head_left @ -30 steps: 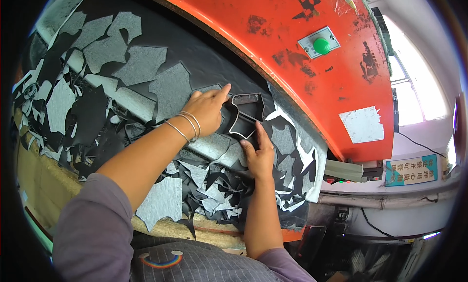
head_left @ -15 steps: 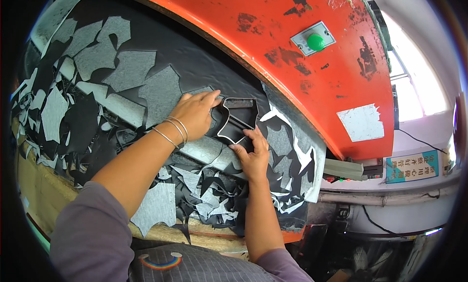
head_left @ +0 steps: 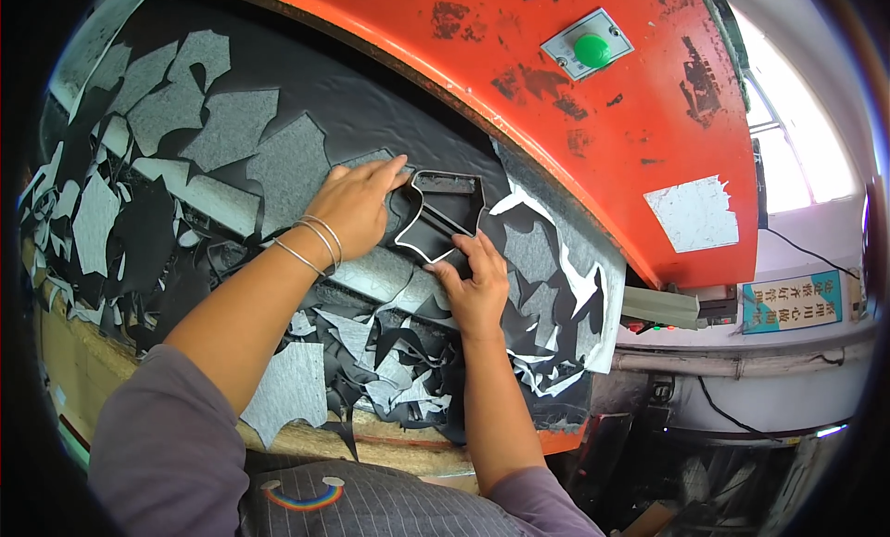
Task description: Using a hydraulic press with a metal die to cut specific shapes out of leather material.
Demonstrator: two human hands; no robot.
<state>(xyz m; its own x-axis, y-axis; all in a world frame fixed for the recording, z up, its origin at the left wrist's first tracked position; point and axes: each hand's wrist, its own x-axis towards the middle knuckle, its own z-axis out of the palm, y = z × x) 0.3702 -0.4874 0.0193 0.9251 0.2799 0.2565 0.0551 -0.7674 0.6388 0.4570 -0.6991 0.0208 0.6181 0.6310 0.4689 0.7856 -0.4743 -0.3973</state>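
A metal cutting die (head_left: 428, 251), a thin-walled outline with a crossbar inside, lies on the black sheet material (head_left: 408, 101). My right hand (head_left: 476, 291) grips its near lower edge, thumb and fingers on the wall. My left hand (head_left: 357, 203) rests just left of the die with fingers stretched out on the sheet, holding nothing that I can see. Under and beside its fingers lies a grey-backed cut-out (head_left: 375, 157). Other grey cut pieces (head_left: 289, 171) spread out to the left.
An orange-red machine beam (head_left: 519, 83) with a green button (head_left: 591, 50) spans the far side, close beyond the die. Black and white scraps (head_left: 394, 375) heap along the near edge. A torn white-edged strip (head_left: 593, 305) hangs at the right.
The whole view has shifted slightly, so the bench contents appear a little further left and up. Both hands keep nearly the same places around the die, the right one still gripping it.
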